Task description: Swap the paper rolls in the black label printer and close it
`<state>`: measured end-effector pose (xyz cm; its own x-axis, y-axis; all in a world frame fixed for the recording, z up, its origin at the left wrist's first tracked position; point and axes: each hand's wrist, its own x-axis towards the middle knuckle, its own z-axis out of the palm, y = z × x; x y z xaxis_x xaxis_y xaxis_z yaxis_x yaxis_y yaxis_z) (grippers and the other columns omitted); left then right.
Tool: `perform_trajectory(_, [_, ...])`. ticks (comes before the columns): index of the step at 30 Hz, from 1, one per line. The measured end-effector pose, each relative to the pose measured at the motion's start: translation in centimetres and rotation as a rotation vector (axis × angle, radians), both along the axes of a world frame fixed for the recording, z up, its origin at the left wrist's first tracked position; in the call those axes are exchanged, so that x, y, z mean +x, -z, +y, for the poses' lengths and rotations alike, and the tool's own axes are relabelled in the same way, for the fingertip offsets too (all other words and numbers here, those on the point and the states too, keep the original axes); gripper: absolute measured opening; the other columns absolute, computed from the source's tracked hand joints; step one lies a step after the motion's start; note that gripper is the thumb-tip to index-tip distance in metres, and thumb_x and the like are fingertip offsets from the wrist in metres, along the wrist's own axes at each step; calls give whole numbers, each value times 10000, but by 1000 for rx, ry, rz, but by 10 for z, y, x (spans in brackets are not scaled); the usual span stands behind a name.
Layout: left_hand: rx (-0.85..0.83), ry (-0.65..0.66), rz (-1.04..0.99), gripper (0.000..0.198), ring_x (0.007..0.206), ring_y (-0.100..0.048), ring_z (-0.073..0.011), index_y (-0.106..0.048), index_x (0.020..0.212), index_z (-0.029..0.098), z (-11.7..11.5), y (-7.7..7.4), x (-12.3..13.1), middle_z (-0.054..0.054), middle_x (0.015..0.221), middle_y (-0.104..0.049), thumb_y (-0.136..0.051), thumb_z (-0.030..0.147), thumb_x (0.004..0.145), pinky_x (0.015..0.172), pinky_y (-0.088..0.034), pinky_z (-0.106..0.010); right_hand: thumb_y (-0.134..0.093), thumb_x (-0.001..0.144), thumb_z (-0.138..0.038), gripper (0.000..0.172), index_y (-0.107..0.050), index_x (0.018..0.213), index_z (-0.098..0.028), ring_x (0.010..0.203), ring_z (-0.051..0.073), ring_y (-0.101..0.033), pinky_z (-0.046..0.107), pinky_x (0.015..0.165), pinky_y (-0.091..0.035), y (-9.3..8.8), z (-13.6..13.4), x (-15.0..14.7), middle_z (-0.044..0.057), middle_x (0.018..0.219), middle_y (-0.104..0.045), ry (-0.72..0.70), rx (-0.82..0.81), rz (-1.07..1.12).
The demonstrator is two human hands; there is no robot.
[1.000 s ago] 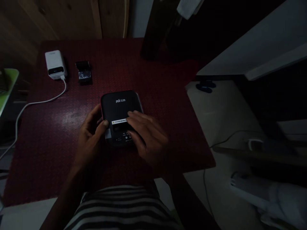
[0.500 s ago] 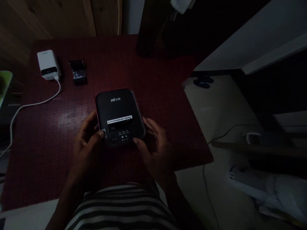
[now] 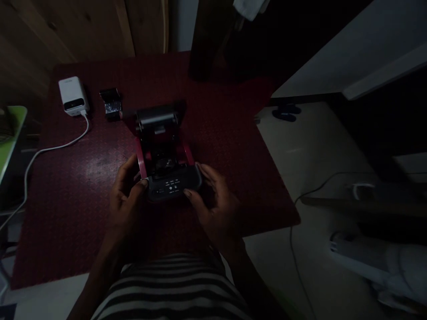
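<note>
Since the frame 0.5 s ago the lid [image 3: 156, 118] of the printer [image 3: 168, 184] has swung up and back. Before, it lay shut and flat w/ the white logo on top; now it stands open at the far side and the red inside of the body shows. Both hands are at nearly the same places as before.

Head view: the printer sits on the dark red table [image 3: 227, 146], approx. in the middle, near the front edge and close to the person. The left hand [image 3: 128, 198] is curled around the front left corner, thumb on the top edge next to the button panel, the other fingers on the left side wall. The right hand [image 3: 213, 206] is half closed on the front right corner, thumb at the front edge, fingers against the right side. So the body is held between the two hands.

At the far left corner of the table lies a white power bank [image 3: 72, 94] w/ a white cable [image 3: 55, 146] that runs off the left edge. Just beside it, to the right, is a small black item [image 3: 111, 104]; the pic is too dark to tell what it is. At the bottom a striped shirt [image 3: 173, 289] shows.
</note>
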<state>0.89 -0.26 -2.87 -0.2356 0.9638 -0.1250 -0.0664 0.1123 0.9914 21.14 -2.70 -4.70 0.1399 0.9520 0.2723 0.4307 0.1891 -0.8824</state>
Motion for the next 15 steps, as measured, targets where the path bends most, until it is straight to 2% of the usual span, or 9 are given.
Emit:
perform_trajectory(5, [60, 49, -64, 559, 1629, -619, -358, -741, 1607, 401, -2, 16, -7, -46, 1723, -685, -807, 357, 1054, 1278, -588, -493, -802, 1117, -389, 450, -701, 1535, -258, 1257, 285, -869, 450, 1049, -743, -16, 12, 12, 114, 1426, -871, -59, 109, -140])
perform_trajectory(9, [114, 52, -23, 541, 1607, -640, -357, -749, 1598, 408, -3, 24, -10, -46, 1710, -693, -831, 411, 1062, 1265, -593, -482, -668, 1165, -208, 248, -803, 1368, -256, 1317, 290, -830, 514, 1161, -684, -38, 47, 12, 100, 1414, -874, -198, 229, -327])
perform_trajectory(12, [165, 59, 33, 587, 1557, -679, -369, -725, 1630, 380, -3, 25, -10, -76, 1695, -698, -831, 492, 1063, 1230, -616, -494, -593, 1133, -54, 326, -848, 1237, -229, 1220, 288, -824, 499, 1112, -674, -57, 85, -7, 102, 1311, -896, -432, 133, -559])
perform_trajectory(15, [194, 67, 103, 664, 1586, -646, -396, -680, 1669, 340, -2, 25, -10, -109, 1711, -671, -813, 572, 1061, 1273, -580, -544, -549, 1140, -24, 355, -849, 1255, -176, 1132, 298, -831, 448, 1017, -668, -72, 117, -31, 125, 1194, -900, -601, -24, -829])
